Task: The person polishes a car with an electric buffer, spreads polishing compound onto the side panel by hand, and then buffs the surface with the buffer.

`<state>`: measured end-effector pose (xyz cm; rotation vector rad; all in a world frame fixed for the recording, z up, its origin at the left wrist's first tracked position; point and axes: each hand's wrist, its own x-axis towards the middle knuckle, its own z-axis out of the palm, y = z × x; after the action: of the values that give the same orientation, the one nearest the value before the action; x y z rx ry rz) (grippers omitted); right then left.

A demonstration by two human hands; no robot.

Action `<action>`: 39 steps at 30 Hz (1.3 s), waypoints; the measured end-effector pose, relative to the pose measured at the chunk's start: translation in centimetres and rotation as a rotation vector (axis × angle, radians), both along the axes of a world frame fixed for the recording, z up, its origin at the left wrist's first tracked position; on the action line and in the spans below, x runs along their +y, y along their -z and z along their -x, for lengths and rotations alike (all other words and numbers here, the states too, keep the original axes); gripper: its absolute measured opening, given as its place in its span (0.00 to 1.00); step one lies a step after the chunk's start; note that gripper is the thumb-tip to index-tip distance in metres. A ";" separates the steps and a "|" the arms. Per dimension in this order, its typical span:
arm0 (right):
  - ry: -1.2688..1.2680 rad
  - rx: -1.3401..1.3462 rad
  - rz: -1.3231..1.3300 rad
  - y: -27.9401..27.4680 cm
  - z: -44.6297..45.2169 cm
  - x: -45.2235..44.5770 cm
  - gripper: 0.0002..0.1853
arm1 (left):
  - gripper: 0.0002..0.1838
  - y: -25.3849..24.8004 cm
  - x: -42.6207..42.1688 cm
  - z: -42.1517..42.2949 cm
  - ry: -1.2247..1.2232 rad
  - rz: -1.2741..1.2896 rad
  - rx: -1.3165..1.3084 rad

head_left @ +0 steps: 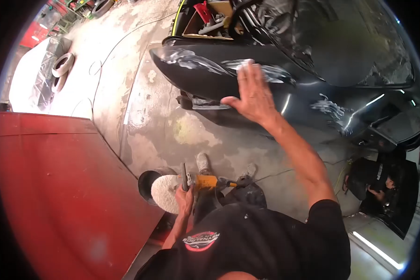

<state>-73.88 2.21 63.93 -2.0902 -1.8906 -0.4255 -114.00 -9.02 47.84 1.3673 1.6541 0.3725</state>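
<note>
My right hand (255,97) lies flat on the dark car body (200,77), fingers stretched out and thumb spread. Its fingertips touch a white smear of paste (276,72). More white streaks (189,60) run along the panel to the left, and others (329,107) mark it to the right. Low by my body, my left hand (185,198) grips the dark side handle of a yellow polisher (206,181). The polisher's round white woolly pad (164,193) faces left, and its cord trails off to the right.
A red panel (56,172) fills the lower left. Beside the pad stands a black bucket-like container (147,183). A box of tools (214,21) sits at the car's opening. Tyres (62,65) and a hose (98,77) lie farther back. Another person (382,186) is at right.
</note>
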 end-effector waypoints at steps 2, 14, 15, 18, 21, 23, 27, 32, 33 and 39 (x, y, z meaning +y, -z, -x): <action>-0.107 0.202 -0.081 -1.3 3.5 6.6 0.57 | 0.14 0.2 2.4 2.2 0.058 -0.005 0.064; -0.087 -0.048 0.120 -0.3 10.9 18.6 0.53 | 0.12 2.7 8.5 7.5 -0.136 0.027 -0.119; -0.004 0.033 0.023 -0.9 9.3 16.1 0.52 | 0.11 2.7 8.7 7.7 -0.111 0.026 -0.121; 0.237 0.037 -0.067 -1.8 1.9 4.7 0.53 | 0.09 3.9 8.7 8.6 -0.082 0.065 -0.100; 0.519 -0.082 -0.176 0.0 -4.3 -2.9 0.55 | 0.10 5.0 9.1 9.2 -0.068 0.085 -0.144; 0.447 -0.099 -0.186 -0.2 -4.3 -3.5 0.56 | 0.11 3.3 9.6 7.9 0.007 0.077 -0.061; 0.157 0.214 0.016 -3.0 1.8 0.4 0.56 | 0.15 3.4 9.8 8.0 0.127 0.019 0.034; -0.089 -0.134 0.035 -3.4 9.7 13.3 0.51 | 0.15 -0.5 9.6 6.3 0.058 -0.009 0.090; -0.105 -0.214 0.032 -3.1 11.6 16.3 0.50 | 0.15 -0.6 9.4 6.8 0.056 -0.005 0.079; -0.170 -0.532 0.161 -0.6 15.3 18.0 0.48 | 0.12 0.7 8.4 7.0 -0.078 -0.020 -0.059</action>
<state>-89.19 20.17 64.51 -2.0281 -2.4464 -0.8848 -120.99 -0.64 47.19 1.2967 1.6622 0.4724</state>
